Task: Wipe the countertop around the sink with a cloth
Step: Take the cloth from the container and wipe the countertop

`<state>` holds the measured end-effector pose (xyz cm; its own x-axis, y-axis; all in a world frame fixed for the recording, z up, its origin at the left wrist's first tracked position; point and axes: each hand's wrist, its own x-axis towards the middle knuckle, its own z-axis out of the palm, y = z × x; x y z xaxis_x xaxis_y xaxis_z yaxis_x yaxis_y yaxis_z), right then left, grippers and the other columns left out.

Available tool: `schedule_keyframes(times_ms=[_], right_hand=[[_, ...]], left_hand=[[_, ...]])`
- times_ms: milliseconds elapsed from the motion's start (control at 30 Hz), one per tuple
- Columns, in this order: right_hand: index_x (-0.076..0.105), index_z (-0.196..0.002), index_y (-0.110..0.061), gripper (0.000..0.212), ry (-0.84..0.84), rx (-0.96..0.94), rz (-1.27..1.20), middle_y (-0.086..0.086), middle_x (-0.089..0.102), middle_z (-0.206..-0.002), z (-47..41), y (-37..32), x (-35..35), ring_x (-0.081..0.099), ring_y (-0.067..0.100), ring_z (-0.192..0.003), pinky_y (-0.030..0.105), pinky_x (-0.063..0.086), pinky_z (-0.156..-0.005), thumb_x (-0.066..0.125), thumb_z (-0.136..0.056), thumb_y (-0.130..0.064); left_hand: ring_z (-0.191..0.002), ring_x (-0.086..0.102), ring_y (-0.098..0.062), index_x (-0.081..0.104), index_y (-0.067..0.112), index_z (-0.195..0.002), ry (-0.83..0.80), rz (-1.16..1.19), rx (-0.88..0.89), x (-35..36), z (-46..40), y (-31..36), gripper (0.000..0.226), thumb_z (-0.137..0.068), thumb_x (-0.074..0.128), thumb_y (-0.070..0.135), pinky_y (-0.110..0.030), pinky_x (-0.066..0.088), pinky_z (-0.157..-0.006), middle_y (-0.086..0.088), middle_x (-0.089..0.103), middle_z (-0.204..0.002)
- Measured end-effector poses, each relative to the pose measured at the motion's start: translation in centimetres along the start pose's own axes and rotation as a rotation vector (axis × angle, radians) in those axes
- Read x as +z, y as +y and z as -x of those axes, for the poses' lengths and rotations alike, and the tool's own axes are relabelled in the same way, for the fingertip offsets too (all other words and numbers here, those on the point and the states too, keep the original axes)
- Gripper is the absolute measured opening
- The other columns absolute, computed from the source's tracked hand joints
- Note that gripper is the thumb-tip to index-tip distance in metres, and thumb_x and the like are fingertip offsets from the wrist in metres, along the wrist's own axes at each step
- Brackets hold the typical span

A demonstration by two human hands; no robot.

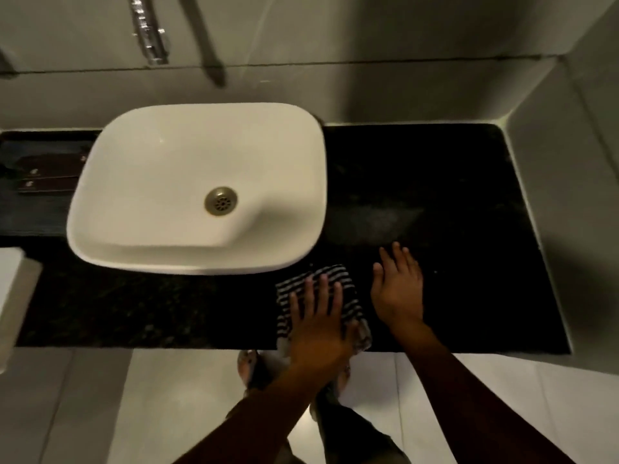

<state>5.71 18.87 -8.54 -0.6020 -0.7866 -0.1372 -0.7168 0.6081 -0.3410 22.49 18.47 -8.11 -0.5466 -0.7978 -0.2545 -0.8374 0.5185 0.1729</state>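
A black-and-white striped cloth (pixel 338 279) lies on the black stone countertop (pixel 452 182), just in front of the white basin's (pixel 140 169) front right corner. My left hand (pixel 318 316) presses flat on the cloth, fingers spread, thumb at its right edge. My right hand (pixel 398 286) rests flat on the bare counter to the right of the cloth, fingers apart, holding nothing. A pale smear (pixel 382 216) shows on the counter beyond my right hand.
A chrome tap (pixel 149 31) hangs from the wall above the basin. A dark tray (pixel 50 175) sits at the left of the basin, a white object (pixel 13 296) at the far left edge. A tiled wall (pixel 569 182) bounds the counter's right end. My feet (pixel 249 366) show below.
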Motion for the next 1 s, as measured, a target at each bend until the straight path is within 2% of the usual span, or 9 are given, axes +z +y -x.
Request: schedule_keyframes(times_ms=[133, 200, 300, 400, 500, 600, 733, 900, 1000], right_hand=[[0.053, -0.135, -0.012, 0.041, -0.011, 0.029, -0.214, 0.010, 0.051, -0.143, -0.6, 2.2, -2.7, 0.040, 0.024, -0.137, 0.032, 0.028, -0.114, 0.041, -0.098, -0.025], [0.051, -0.136, -0.014, 0.041, 0.011, 0.109, -0.239, 0.010, 0.051, -0.141, -0.5, 3.2, -3.9, 0.042, 0.025, -0.134, 0.035, 0.032, -0.113, 0.046, -0.097, -0.025], [0.039, -0.141, -0.015, 0.057, 0.052, 0.309, -0.267, 0.014, 0.046, -0.142, -0.1, 4.5, -5.2, 0.044, 0.030, -0.131, 0.042, 0.038, -0.109, 0.054, -0.091, -0.037], [0.042, -0.138, -0.012, 0.075, -0.023, 0.409, -0.316, 0.015, 0.054, -0.134, 1.4, 5.6, -5.6, 0.054, 0.031, -0.121, 0.041, 0.047, -0.100, 0.065, -0.079, -0.052], [0.048, -0.130, -0.010, 0.067, -0.136, 0.464, -0.413, 0.013, 0.063, -0.121, 2.1, 4.6, -5.4, 0.063, 0.031, -0.109, 0.038, 0.053, -0.091, 0.073, -0.077, -0.042], [0.059, -0.119, -0.008, 0.045, -0.184, 0.516, -0.541, 0.013, 0.067, -0.110, 1.5, 3.4, -6.2, 0.064, 0.029, -0.105, 0.027, 0.048, -0.079, 0.070, -0.081, -0.030], [0.061, -0.119, -0.009, 0.036, -0.169, 0.478, -0.577, 0.013, 0.066, -0.111, 0.9, 2.9, -8.2, 0.063, 0.031, -0.107, 0.031, 0.047, -0.087, 0.064, -0.086, -0.026], [0.055, -0.124, -0.011, 0.037, -0.145, 0.356, -0.661, 0.012, 0.064, -0.111, -0.9, 2.2, -12.7, 0.061, 0.029, -0.107, 0.027, 0.049, -0.077, 0.063, -0.089, -0.019], [0.056, -0.121, -0.012, 0.032, -0.208, 0.190, -0.658, 0.008, 0.065, -0.105, -2.8, -1.3, -16.4, 0.063, 0.023, -0.095, 0.024, 0.050, -0.070, 0.063, -0.090, -0.016]], left_hand=[[-0.151, -0.005, -0.032, -0.004, 0.026, -0.154, -0.152, -0.004, 0.223, -0.3, -4.4, 6.2, 0.086, -0.082, 0.023, 0.064, -0.056, -0.006, -0.119, -0.005, 0.001, -0.165], [-0.150, -0.016, -0.030, -0.016, 0.026, -0.152, -0.205, -0.021, 0.322, -1.0, -6.3, 8.4, 0.089, -0.084, 0.028, 0.064, -0.055, -0.012, -0.118, -0.002, -0.009, -0.164], [-0.152, -0.005, -0.027, 0.021, 0.026, -0.153, -0.140, 0.034, 0.254, -2.8, -7.9, 8.9, 0.070, -0.091, 0.037, 0.054, -0.050, -0.002, -0.121, -0.003, 0.002, -0.165], [-0.144, 0.025, -0.031, 0.037, 0.021, -0.143, -0.013, 0.229, -0.169, -4.2, -6.8, 5.9, 0.067, -0.084, 0.053, 0.051, -0.050, 0.029, -0.114, -0.007, 0.024, -0.157], [-0.127, 0.049, -0.031, 0.033, 0.012, -0.141, -0.127, 0.437, -0.322, -4.4, -6.1, 5.1, 0.077, -0.079, 0.066, 0.044, -0.044, 0.048, -0.101, -0.011, 0.047, -0.140], [-0.100, 0.065, -0.028, 0.048, 0.010, -0.128, -0.267, 0.703, -0.433, -5.7, -7.8, 6.9, 0.053, -0.081, 0.067, 0.029, -0.035, 0.056, -0.084, -0.010, 0.063, -0.119], [-0.090, 0.066, -0.026, 0.067, 0.019, -0.113, -0.336, 0.782, -0.390, -7.3, -9.4, 8.5, 0.032, -0.083, 0.058, 0.028, -0.031, 0.056, -0.075, -0.007, 0.070, -0.110], [-0.129, 0.051, -0.024, 0.049, 0.024, -0.140, -0.375, 1.116, -0.113, -10.9, -9.2, 7.3, 0.045, -0.096, 0.049, 0.015, -0.035, 0.041, -0.109, 0.000, 0.055, -0.141], [-0.134, 0.047, -0.022, 0.041, 0.024, -0.145, -0.291, 1.152, 0.002, -14.4, -9.3, 4.0, 0.051, -0.096, 0.053, 0.018, -0.038, 0.038, -0.113, 0.001, 0.050, -0.146]])
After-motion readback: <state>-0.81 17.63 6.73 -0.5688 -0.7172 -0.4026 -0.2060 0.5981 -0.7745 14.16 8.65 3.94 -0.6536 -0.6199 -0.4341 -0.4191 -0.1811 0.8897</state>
